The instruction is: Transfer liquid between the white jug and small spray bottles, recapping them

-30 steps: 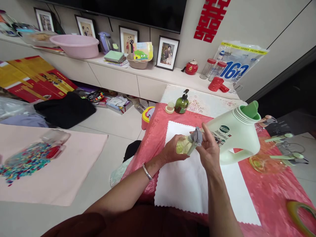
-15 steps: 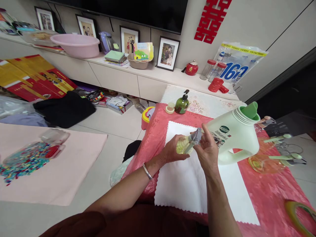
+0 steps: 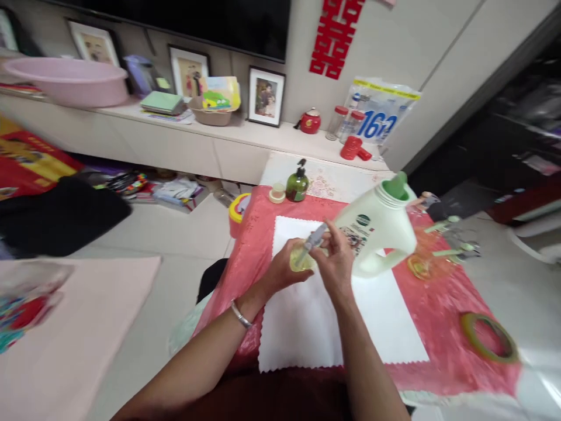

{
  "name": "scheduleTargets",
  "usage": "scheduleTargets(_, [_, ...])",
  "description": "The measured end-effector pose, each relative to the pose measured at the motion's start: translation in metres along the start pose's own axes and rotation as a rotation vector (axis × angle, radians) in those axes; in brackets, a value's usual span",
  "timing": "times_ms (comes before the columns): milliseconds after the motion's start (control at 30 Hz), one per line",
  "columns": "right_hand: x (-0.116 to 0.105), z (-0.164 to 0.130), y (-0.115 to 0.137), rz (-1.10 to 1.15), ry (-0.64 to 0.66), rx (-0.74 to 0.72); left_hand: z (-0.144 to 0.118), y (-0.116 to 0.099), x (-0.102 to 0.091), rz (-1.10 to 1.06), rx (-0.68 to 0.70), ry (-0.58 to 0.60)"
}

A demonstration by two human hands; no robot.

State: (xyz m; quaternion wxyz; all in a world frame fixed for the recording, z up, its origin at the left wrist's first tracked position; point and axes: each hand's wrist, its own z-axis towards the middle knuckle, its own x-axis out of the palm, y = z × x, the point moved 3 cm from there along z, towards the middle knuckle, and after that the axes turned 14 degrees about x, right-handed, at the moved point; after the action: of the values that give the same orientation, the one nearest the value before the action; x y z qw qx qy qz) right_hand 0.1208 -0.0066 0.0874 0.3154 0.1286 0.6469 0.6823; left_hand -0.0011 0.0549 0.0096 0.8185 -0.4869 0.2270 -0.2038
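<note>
Sprayer head (image 3: 315,236) looks turned since half a second ago, so I judge twisting's underway; left hand (image 3: 283,266) cups yellowish bottle (image 3: 299,260) above white cloth (image 3: 302,327), right hand (image 3: 336,257) pinches sprayer head.

A black television (image 3: 175,23) at eleven o'clock is against a pale wall (image 3: 403,41), with a red paper cutting (image 3: 328,52) at one. Below, a long low cabinet (image 3: 175,143) runs from ten to two. Pale floor tiles (image 3: 188,237) show at nine, and dark furniture (image 3: 473,152) stands toward three.
</note>
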Motion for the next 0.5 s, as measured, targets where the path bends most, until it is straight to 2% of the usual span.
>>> scheduleTargets(133, [0.001,-0.006,0.008,-0.136,-0.024,-0.047,-0.001,0.005,-0.002,0.004,-0.064,-0.024])
scheduleTargets(300, [-0.008,-0.013,0.019,-0.222,-0.077,-0.092,-0.001,0.010,-0.004,-0.059,-0.062,0.041])
scheduleTargets(400, [-0.021,-0.021,0.026,-0.216,-0.135,-0.099,0.000,0.012,-0.004,-0.106,-0.006,0.081])
scheduleTargets(500, [-0.044,-0.031,0.032,-0.207,-0.192,-0.082,0.002,0.012,-0.001,-0.066,0.043,0.132])
